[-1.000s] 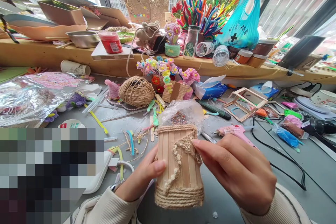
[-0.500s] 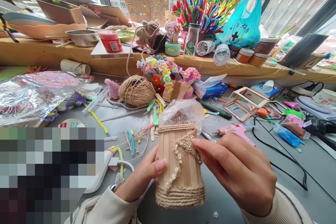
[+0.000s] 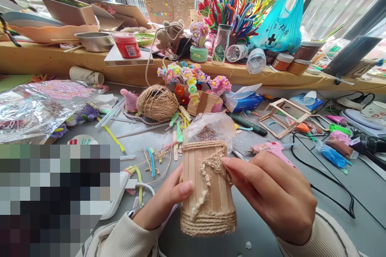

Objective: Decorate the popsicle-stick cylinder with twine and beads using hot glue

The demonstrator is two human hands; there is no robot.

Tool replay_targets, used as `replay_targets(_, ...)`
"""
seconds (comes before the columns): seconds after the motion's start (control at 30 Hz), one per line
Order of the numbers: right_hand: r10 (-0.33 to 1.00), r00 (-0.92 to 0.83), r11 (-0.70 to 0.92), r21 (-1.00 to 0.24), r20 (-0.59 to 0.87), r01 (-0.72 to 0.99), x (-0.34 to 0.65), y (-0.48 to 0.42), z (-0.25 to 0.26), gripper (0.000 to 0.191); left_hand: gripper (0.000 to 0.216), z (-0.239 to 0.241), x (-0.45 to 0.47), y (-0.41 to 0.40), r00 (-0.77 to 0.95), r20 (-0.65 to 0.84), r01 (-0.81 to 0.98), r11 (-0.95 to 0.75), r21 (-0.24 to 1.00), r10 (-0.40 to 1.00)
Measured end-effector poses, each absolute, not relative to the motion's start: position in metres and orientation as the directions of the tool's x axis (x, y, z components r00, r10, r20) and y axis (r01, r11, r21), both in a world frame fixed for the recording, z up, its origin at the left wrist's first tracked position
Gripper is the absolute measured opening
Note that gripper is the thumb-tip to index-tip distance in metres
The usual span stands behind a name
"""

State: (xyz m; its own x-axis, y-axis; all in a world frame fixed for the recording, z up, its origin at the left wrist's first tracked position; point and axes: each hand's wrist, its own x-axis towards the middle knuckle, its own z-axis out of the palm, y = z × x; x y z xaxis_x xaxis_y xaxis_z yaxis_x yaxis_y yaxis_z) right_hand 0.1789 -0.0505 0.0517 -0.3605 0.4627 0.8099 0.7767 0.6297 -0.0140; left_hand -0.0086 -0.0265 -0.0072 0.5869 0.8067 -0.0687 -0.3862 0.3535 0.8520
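Observation:
A small pot of wooden craft sticks (image 3: 190, 180) stands upright in my left hand (image 3: 169, 198), thumb on its front and fingers hidden behind its left side. Several turns of twine (image 3: 208, 223) circle its base, and one strand runs along the rim. A rough piece of twine (image 3: 216, 164) crosses the upper right of its front, with a lumpy pale strand trailing down toward the base. My right hand (image 3: 274, 196) pinches this twine at the pot's right edge with its fingertips; the other fingers are curled.
Behind the pot lie a clear plastic bag of small beads (image 3: 208, 130) and a ball of twine (image 3: 157, 103). A pink glue gun (image 3: 273, 150) rests beyond my right hand, its black cable (image 3: 331, 184) looping rightward. A white device (image 3: 116, 196) with a cable sits at left.
The pot has shifted very slightly right and up in the view. Both hands keep their hold, with the right fingertips still at the twine.

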Motion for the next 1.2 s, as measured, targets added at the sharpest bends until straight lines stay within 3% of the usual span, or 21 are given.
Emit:
replay_targets(0.57, 0.454, -0.347, 0.613, -0.006, 0.821, 0.79, 0.177, -0.05, 0.054, 0.014, 0.063, 0.0, -0.008, -0.028, 0.58, -0.102, -0.37, 0.372, 0.851, 0.808)
replay_targets(0.83, 0.459, -0.279, 0.603, -0.065, 0.843, 0.795, 0.175, -0.051, 0.061, 0.016, 0.067, 0.004, -0.008, -0.028, 0.626, -0.05, -0.394, 0.371, 0.841, 0.778)
replay_targets(1.03, 0.465, -0.401, 0.683, -0.032, 0.79, 0.729, 0.184, -0.051, 0.059, 0.035, 0.071, 0.011, -0.007, -0.029, 0.637, 0.015, -0.432, 0.341, 0.835, 0.77)
replay_targets(1.2, 0.43, -0.507, 0.697, 0.083, 0.747, 0.712, 0.188, -0.052, 0.057, 0.043, 0.071, 0.009, -0.008, -0.03, 0.615, -0.023, -0.431, 0.36, 0.827, 0.789)
